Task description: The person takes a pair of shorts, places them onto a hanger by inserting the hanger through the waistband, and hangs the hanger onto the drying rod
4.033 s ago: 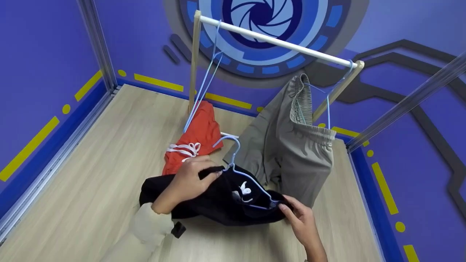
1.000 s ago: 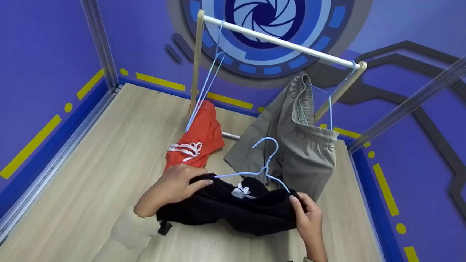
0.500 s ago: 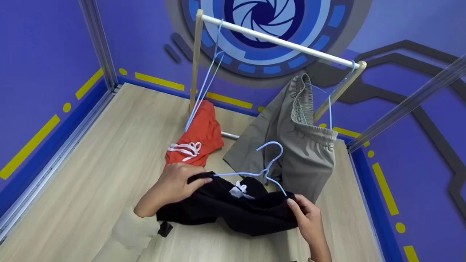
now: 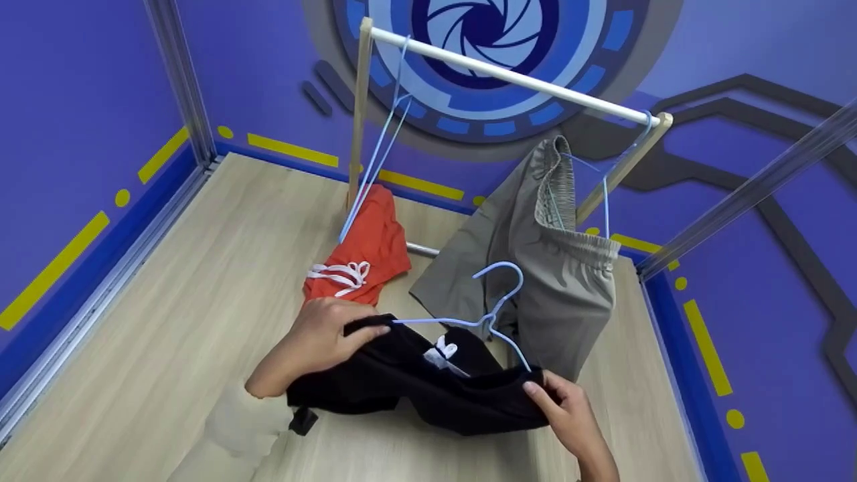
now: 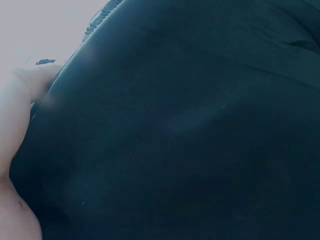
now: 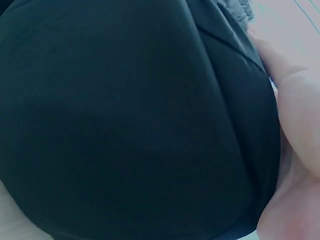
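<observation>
The left hand (image 4: 328, 341) and right hand (image 4: 566, 410) each grip one end of the black pants (image 4: 435, 402), held toward the surface's (image 4: 167, 301) near edge; I'd keep the pull even so the blue hanger (image 4: 489, 314) sits straight. A pale patch (image 4: 436, 357) inside, perhaps a label, is unreadable.

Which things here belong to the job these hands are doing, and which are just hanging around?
In the job:
black garment, held by left hand and right hand
blue hanger, partly inside it
probably the rack, though neither hand touches it

Just there:
red garment, hung up
grey garment, hung up
</observation>
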Tool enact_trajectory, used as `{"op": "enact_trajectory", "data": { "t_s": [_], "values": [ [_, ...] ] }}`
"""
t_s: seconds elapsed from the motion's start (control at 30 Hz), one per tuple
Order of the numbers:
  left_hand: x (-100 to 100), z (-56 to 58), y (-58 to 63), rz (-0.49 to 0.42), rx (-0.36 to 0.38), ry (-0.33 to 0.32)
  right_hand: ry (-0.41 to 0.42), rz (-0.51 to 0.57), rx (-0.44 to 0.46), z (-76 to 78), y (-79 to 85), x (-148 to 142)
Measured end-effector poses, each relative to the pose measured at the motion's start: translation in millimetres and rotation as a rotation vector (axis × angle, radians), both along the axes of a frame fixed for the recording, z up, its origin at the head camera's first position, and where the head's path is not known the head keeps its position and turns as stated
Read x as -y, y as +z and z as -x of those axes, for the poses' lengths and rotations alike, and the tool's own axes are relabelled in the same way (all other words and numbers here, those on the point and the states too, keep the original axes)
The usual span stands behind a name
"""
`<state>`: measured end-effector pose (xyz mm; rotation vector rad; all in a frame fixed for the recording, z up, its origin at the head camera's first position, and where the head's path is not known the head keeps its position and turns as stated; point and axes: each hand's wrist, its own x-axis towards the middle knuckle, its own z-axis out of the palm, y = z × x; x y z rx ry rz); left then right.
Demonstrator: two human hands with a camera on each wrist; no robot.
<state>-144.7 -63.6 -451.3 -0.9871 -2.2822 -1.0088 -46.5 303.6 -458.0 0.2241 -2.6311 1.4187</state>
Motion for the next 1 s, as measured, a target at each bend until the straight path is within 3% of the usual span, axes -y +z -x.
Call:
{"op": "enact_trajectory", "data": {
  "t_s": [0.13,0.27,0.5,0.6,0.83,1.0],
  "values": [
    [2,0.3,1.1,-0.015,0.026,-0.014,0.098,0.018,0.016,-2.8,1.8,-5],
    [5,2.4,2.3,-0.049,0.035,-0.012,0.117,0.005,0.006,-3.8,3.0,-6],
    [5,5.9,3.3,-0.122,0.068,0.03,0.089,0.038,-0.244,-2.4,1.4,-4],
    [5,6.3,3.4,-0.151,0.114,0.042,0.048,0.04,-0.295,-2.6,1.7,-4],
    [4,8.4,0.3,-0.233,0.203,0.031,-0.056,0.003,-0.18,-8.3,10.7,-13],
    [5,9.3,-4.0,-0.259,0.247,0.077,-0.088,0.033,-0.071,-12.4,5.5,-32]
  ]
}}
